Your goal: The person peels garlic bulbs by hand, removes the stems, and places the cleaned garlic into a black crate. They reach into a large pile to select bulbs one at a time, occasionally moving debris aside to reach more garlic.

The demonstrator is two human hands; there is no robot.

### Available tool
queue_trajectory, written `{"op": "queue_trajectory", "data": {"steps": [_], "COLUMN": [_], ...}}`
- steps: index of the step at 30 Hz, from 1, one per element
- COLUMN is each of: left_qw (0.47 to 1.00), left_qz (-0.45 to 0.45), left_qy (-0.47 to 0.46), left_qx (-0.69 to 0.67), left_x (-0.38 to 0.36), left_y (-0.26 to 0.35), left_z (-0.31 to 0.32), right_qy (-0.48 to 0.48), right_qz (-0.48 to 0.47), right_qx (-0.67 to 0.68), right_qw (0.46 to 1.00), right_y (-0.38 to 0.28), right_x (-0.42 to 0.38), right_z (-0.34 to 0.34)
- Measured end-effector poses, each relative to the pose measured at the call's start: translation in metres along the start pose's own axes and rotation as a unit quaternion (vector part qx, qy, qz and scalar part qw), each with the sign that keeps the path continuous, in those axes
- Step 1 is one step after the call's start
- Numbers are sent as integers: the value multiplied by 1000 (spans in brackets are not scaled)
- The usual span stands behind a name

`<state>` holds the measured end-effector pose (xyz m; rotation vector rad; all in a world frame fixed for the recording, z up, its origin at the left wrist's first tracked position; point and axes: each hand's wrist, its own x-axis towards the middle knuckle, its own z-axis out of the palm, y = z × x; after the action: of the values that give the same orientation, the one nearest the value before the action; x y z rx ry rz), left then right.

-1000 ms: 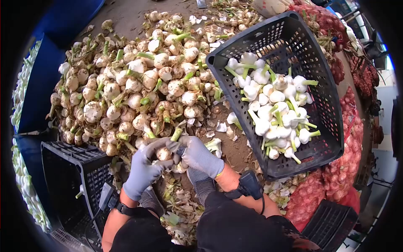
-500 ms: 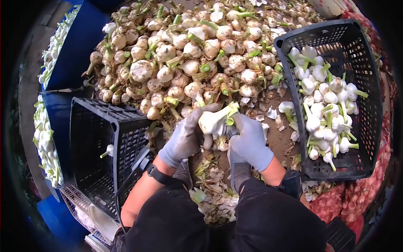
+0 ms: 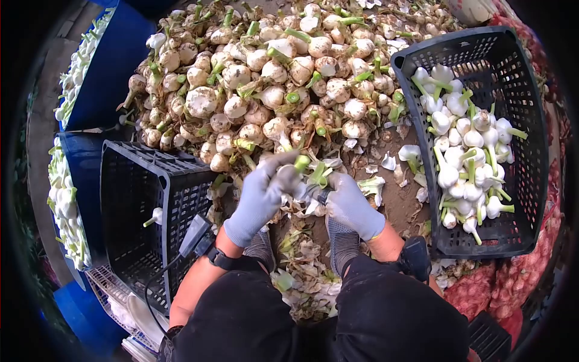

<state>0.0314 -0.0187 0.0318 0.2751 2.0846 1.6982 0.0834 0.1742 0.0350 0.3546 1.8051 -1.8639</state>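
Observation:
My left hand [image 3: 259, 196], in a grey-white glove, is closed round a garlic bulb [image 3: 288, 178]; motion blurs the bulb, and its cut green stem [image 3: 301, 161] points up and right. My right hand [image 3: 353, 202], gloved too, is closed on a small dark tool [image 3: 323, 196] whose working end I cannot make out. Pale green leaf peelings [image 3: 319, 174] lie between the hands, touching the right fingertips. Beyond both hands spreads a large heap of unpeeled, soil-stained garlic [image 3: 259, 84].
To the right, a black crate [image 3: 443, 244] contains several cleaned white bulbs [image 3: 467, 154]. Another black crate [image 3: 172, 166] stands tilted at left with one bulb inside. Blue containers [image 3: 90, 181] of garlic line the far left. Red net sacks [image 3: 482, 286] lie at lower right; peelings [image 3: 307, 265] cover the ground.
The bulb has moved left in my left hand, away from my right hand. Leaf peelings have come off it and show between the hands, with a new strip on the ground.

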Motion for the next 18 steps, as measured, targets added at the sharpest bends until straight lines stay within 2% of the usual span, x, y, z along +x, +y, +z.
{"op": "queue_trajectory", "data": {"steps": [1, 2, 3, 4, 5, 6, 7, 8, 9, 11, 12, 14, 15, 16, 17, 18], "left_qw": [981, 987, 987, 994, 969, 939, 938, 947, 954, 937, 925, 910, 944, 962, 958, 959], "left_qz": [141, 18, 17, -75, -164, -176, -82, -44, -10, -4, 11, 35, 103, 167, 211, 195], "left_qy": [-43, -80, -80, -76, -71, -69, -126, -125, -123, -94, -102, -104, -109, -116, -45, -17], "left_qx": [130, 135, 136, -18, -172, -287, -311, -294, -275, -336, -366, -399, -295, -183, -187, -205], "left_x": [-1, -2, -3, -4, -3, -4, -3, 4, 12, 37, 54, 72, 73, 75, 87, 90], "left_y": [4, 8, 6, 3, 0, 9, 15, 20, 26, 49, 70, 120, 145, 158, 148, 129], "left_z": [0, 0, -2, -3, -2, -1, -4, -4, -6, -7, 9, 27, 27, 27, 14, -4], "right_qy": [0, -15, -30, 12, 16, 64, 108, 67, 66, -151, -147, -250, -233, -184, -129, -7], "right_qz": [0, 31, 62, -128, -127, -73, -18, 27, 28, 41, 42, 2, -55, -68, -85, -107], "right_qx": [0, -26, -51, -134, -136, -268, -395, -362, -363, -436, -440, -328, -301, -287, -273, -332], "right_qw": [1000, 999, 996, 983, 982, 958, 912, 929, 929, 886, 885, 911, 923, 938, 950, 937], "right_y": [-7, -17, -25, -1, 17, 18, 18, 17, 19, 22, 23, 21, 23, 15, 3, -5], "right_x": [-3, -8, -10, -5, -3, -3, -2, -6, -9, -16, -18, -20, -21, -22, -18, -7], "right_z": [0, -2, -2, 2, -7, -14, -18, -18, -12, 4, 9, 13, 11, 2, -14, -33]}}
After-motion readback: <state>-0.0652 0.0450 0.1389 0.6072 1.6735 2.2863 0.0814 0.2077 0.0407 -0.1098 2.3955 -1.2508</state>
